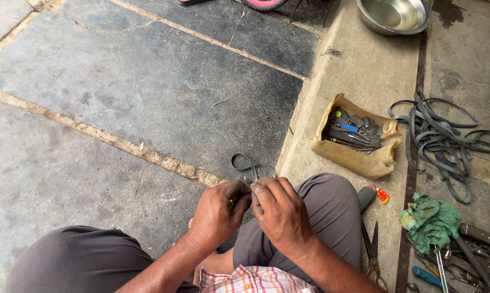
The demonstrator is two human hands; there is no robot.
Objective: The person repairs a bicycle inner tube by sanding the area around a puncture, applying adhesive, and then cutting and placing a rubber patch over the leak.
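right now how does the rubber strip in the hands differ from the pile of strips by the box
The rubber strip is a single short loop pinched between the left hand and right hand; the pile of strips is many long loops lying untouched on the ground. Both look like dark, flat rubber.

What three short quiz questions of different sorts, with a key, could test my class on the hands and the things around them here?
1. True or false: both hands pinch the same loop of dark rubber strip.
2. What lies in the worn cardboard box on the step? A) small tools B) fruit C) coins
3. Fill in: the green rag lies near the person's ____ hand.

Key
1. True: the left hand and right hand meet on the rubber strip, which loops out above the fingers.
2. A: the cardboard box holds small tools.
3. Right: the green rag lies on that side, beyond the scissors. A heap of rubber strips lies farther off.
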